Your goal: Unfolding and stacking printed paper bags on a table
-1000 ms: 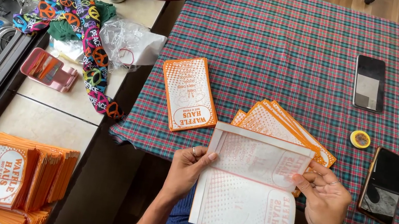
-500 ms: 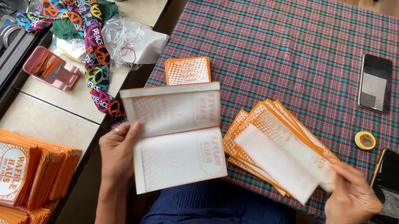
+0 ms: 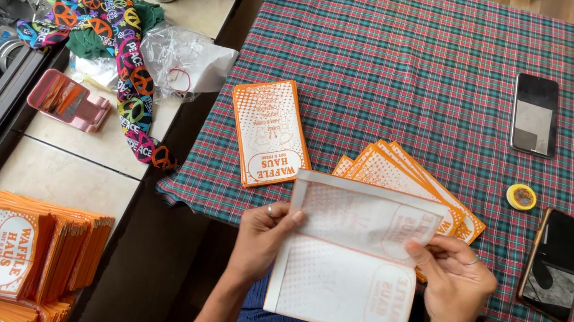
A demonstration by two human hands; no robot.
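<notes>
From the head camera, the left hand (image 3: 265,236) and right hand (image 3: 455,281) each pinch one side of a flat white paper bag (image 3: 352,261), thumbs on top; it hangs between them over the lap, by the table (image 3: 425,75) edge; keep both sides level so the fold stays straight.

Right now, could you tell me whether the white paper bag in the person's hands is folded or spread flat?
Folded: the white paper bag shows a crease across its middle, upper half bent up, left hand and right hand gripping its sides.
</notes>
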